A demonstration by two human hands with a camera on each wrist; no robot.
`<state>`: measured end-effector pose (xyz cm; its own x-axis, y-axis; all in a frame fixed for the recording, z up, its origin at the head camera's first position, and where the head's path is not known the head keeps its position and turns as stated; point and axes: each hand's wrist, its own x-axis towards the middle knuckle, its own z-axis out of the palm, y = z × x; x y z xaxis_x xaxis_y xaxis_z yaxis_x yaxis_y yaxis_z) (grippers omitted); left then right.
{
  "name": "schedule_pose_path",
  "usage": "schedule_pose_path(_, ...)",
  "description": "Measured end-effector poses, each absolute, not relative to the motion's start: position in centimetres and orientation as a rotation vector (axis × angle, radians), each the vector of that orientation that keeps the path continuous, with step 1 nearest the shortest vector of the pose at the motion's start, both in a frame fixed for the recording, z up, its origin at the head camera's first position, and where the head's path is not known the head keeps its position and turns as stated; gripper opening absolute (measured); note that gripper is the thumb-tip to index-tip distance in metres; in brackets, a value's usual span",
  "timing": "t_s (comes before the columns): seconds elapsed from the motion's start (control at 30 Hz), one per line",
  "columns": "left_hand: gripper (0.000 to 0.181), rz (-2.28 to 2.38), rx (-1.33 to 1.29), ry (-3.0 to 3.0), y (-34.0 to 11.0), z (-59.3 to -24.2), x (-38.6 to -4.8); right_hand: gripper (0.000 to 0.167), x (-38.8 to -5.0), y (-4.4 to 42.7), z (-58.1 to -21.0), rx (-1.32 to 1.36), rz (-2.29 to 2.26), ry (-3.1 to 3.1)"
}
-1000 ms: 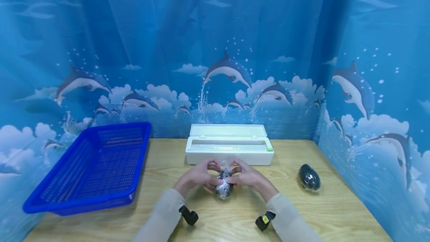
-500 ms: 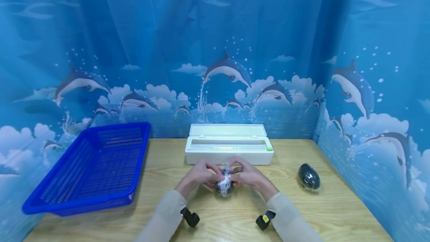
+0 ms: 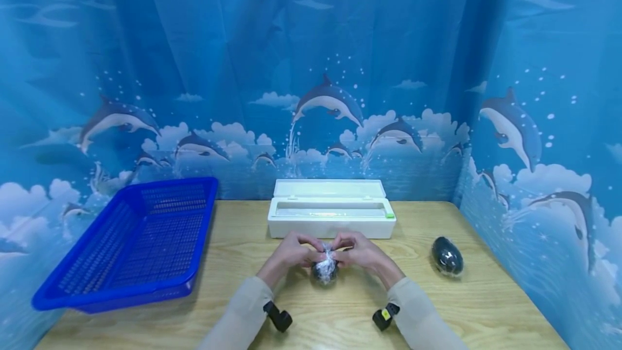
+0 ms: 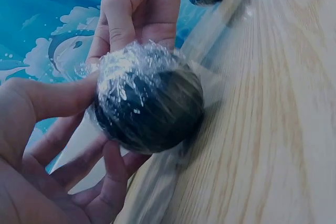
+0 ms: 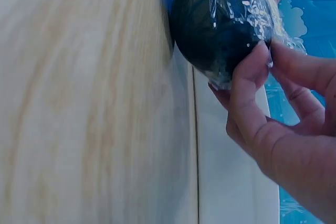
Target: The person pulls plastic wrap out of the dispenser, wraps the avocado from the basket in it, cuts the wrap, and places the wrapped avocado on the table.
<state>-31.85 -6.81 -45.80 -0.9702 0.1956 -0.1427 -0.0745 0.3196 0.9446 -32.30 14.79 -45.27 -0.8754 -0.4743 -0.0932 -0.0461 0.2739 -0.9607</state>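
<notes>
Between both hands is a dark egg-shaped thing (image 3: 324, 273), wrapped in crinkled clear cling film (image 4: 123, 72). What it is under the film, I cannot tell. My left hand (image 3: 291, 253) grips its left side, thumb on the film and fingers curled below. From the other side my right hand (image 3: 362, 253) pinches the film and holds the thing; the right wrist view shows thumb and fingers (image 5: 252, 77) against its wrapped end. Film is bunched on its upper side. Whether it touches the table is unclear. A second dark, film-wrapped thing (image 3: 447, 256) lies apart at the right.
Just behind the hands stands a long white box (image 3: 332, 226), lid (image 3: 328, 188) raised, with a green tab at its right end. A blue perforated basket (image 3: 189, 280) occupies the left of the wooden table (image 3: 335, 320). A dolphin-print curtain (image 3: 243, 69) closes the back and sides.
Both hands' fingers have shifted over the film and drawn closer together at the top. The bunched film there sits lower and flatter against the dark thing. Everything else stays put.
</notes>
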Motion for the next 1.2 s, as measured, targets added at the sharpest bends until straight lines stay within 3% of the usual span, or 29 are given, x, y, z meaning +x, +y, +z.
schedule_pose_path(0.17, 0.034, 1.763, 0.040, 2.309, -6.7, -45.9, -31.9, 0.017, -32.3, 15.3, -45.1, -0.587, -1.557, 2.177)
schedule_pose_path(0.33, 0.028, 1.728, -0.005, 2.337, -6.6, -45.8, -31.8, 0.023, -32.2, 15.0, -44.9, -0.670, -1.523, 2.244)
schedule_pose_path(0.73, 0.014, 1.716, 0.149, 2.325, -7.0, -45.8, -32.0, 0.020, -31.5, 14.2, -44.4, -0.551, -1.518, 2.363)
schedule_pose_path(0.9, 0.016, 1.727, 0.173, 2.314, -7.0, -45.8, -32.1, 0.025, -31.7, 14.2, -44.1, -0.498, -1.540, 2.305)
schedule_pose_path(1.2, 0.017, 1.724, 0.230, 2.282, -7.2, -45.7, -31.9, 0.015, -31.7, 13.3, -44.9, -0.330, -1.598, 2.402)
